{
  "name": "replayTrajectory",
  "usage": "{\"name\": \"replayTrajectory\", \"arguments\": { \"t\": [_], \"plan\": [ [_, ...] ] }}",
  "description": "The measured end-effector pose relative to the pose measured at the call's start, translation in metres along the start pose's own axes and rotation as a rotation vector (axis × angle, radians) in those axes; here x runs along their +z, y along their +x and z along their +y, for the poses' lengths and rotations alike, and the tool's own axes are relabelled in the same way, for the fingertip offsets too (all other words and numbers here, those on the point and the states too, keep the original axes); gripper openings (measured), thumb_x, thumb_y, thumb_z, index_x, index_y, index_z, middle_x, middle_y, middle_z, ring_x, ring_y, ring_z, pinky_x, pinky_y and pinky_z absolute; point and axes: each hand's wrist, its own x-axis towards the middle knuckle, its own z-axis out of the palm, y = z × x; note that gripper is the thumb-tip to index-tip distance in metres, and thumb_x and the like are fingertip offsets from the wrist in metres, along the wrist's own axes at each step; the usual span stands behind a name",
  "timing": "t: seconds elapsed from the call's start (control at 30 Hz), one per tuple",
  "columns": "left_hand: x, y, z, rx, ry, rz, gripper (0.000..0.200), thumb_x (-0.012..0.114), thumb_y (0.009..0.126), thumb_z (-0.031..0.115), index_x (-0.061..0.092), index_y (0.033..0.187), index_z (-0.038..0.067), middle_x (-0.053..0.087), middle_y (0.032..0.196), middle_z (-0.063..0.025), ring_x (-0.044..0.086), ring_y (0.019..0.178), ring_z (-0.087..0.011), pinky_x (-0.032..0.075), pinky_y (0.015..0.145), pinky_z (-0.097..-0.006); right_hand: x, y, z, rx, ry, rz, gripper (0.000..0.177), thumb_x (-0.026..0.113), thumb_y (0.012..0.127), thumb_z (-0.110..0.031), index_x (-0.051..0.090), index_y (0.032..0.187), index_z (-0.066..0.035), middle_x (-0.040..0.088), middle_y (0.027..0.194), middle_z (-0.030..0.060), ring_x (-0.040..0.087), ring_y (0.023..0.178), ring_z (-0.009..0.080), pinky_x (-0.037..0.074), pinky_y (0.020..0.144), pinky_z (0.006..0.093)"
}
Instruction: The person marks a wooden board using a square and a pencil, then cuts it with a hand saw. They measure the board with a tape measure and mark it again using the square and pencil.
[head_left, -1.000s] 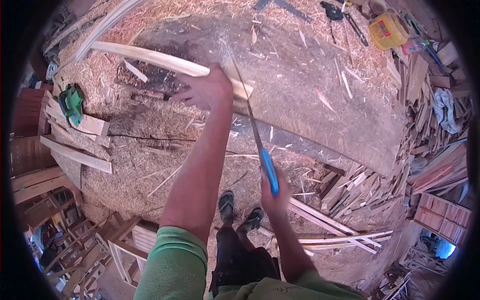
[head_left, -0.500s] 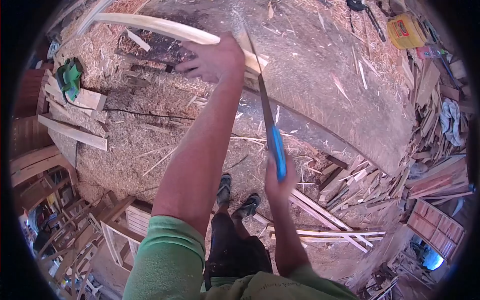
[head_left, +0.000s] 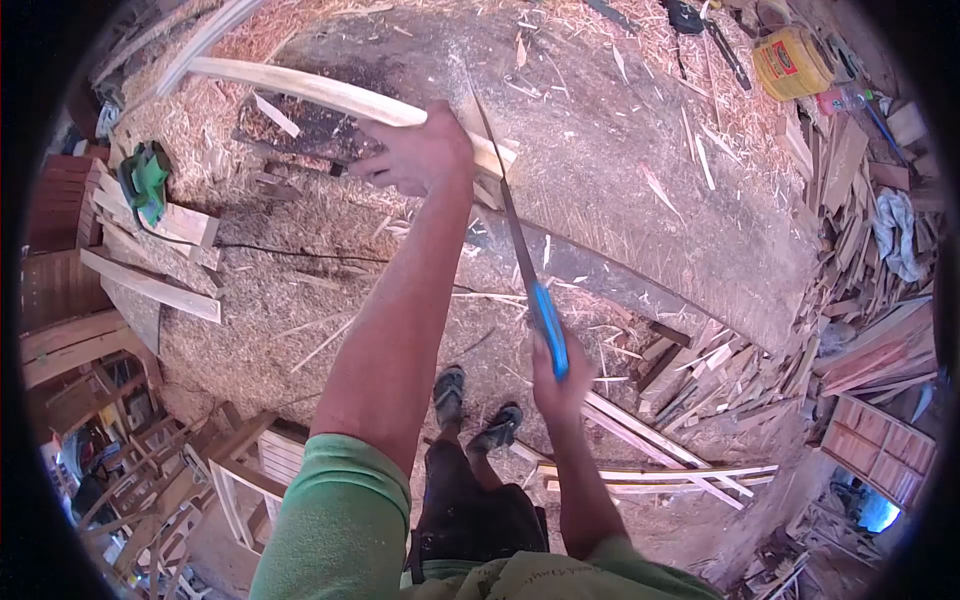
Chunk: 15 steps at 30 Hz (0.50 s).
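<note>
My left hand [head_left: 420,155] presses down on a long, pale, curved strip of wood [head_left: 300,90] that lies across a big sawdust-covered workbench [head_left: 620,190]. My right hand [head_left: 560,385] grips the blue handle of a handsaw [head_left: 520,255]. The saw's thin blade runs up and away from me and meets the strip's near end, just right of my left hand. My feet in sandals [head_left: 475,405] stand on the shavings below.
A green power tool [head_left: 145,190] rests on planks at the left. A yellow container [head_left: 790,62] stands at the top right beside hand tools. Offcuts and slats pile up at the right [head_left: 860,220]. Wooden chair frames [head_left: 240,470] crowd the lower left.
The saw moved back and forth along its cut: pushed further up the strip half a second ago, drawn back a little now. My left hand has kept its hold on the strip.
</note>
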Motion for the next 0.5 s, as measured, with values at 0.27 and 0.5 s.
{"name": "replayTrajectory", "arguments": {
  "t": [0.27,0.5],
  "plan": [
    [0.015,0.013,-0.009,0.041,0.028,0.099,0.116,0.083,0.084,0.053,0.021,0.171,0.010,0.009,0.165,-0.0481,0.039,0.145,-0.0650,0.044,0.115,-0.0655,0.017,0.006,-0.004,0.012,0.008,0.047,0.041,0.073,0.100,-0.016,0.070,0.138,-0.002,0.081,0.100,0.0145,0.075,0.079,0.0155,0.059,0.071,0.0331],
    [0.005,0.003,-0.003,0.012,0.003,0.034,0.114,0.081,0.088,0.049,0.014,0.174,0.015,0.008,0.168,-0.0442,0.037,0.144,-0.0674,0.046,0.116,-0.0650,-0.015,-0.031,0.020,0.153,0.047,-0.123,0.043,0.071,0.101,-0.012,0.068,0.144,-0.006,0.082,0.114,0.0134,0.078,0.084,0.0165,0.062,0.078,0.0325]
  ]
}}
